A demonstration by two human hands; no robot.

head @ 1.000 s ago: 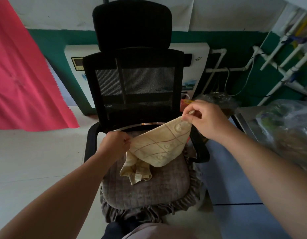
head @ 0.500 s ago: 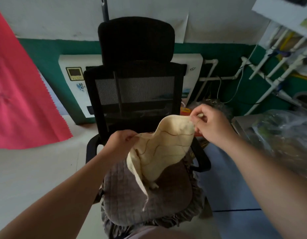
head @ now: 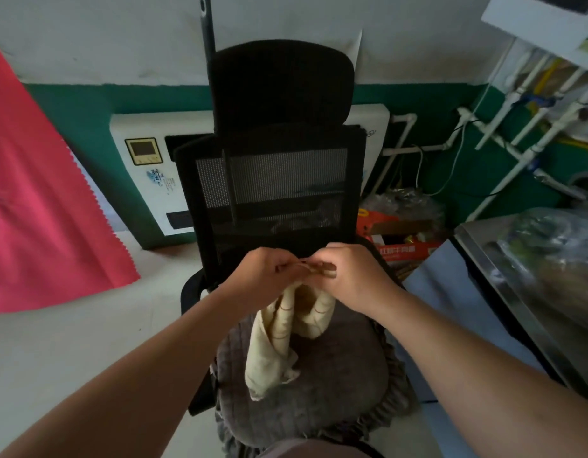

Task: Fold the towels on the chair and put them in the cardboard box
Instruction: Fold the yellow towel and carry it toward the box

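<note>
Both hands have come together since a second ago, left hand (head: 266,276) and right hand (head: 348,276) each with a narrow pinching grip on the cream towel (head: 276,345), which hangs limp, light and floppy over the chair (head: 335,391) seat, so its corners look the best hold.

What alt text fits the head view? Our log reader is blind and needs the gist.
Both hands, left hand and right hand, meet to pinch the top edge of a cream towel with brown lines, which hangs over the grey cushion of a black mesh office chair. A red cloth hangs at left.
</note>
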